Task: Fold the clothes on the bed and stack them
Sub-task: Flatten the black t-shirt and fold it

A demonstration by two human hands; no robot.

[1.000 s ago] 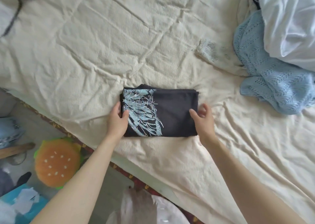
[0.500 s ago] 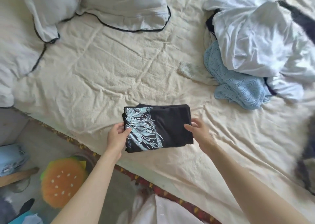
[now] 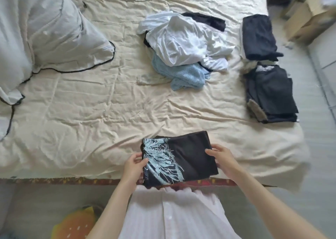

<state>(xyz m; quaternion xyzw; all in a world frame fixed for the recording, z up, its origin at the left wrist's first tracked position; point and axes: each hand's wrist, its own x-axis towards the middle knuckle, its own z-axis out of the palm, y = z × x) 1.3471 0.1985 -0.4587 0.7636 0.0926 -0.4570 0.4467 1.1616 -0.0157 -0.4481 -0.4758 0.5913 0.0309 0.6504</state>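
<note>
**One more shirt folded, a pile still waits**

The person holds a folded black shirt (image 3: pixel 179 158) with a light blue print at the near edge of the bed (image 3: pixel 91 111). The left hand (image 3: pixel 133 167) pinches its left side, with the thumb on top of the print, and the right hand (image 3: pixel 221 158) grips its right side in the same way. The shirt seems lifted a little above the sheet, partly over the edge of the bed.

At the right side of the bed two stacks of dark folded clothes lie one behind the other: a near stack (image 3: pixel 272 95) and a far stack (image 3: pixel 258 36). So I judge that a good part of the work is done.

In the middle of the bed, toward the far side, a loose pile is not yet folded: white clothes (image 3: pixel 183 42), a light blue knitted piece (image 3: pixel 185 75) under them, and something black (image 3: pixel 205 20) behind. Pillows (image 3: pixel 60 35) lie at the far left.

The shirt in hand probably must go onto one of the stacks, and then the pile remains.
</note>
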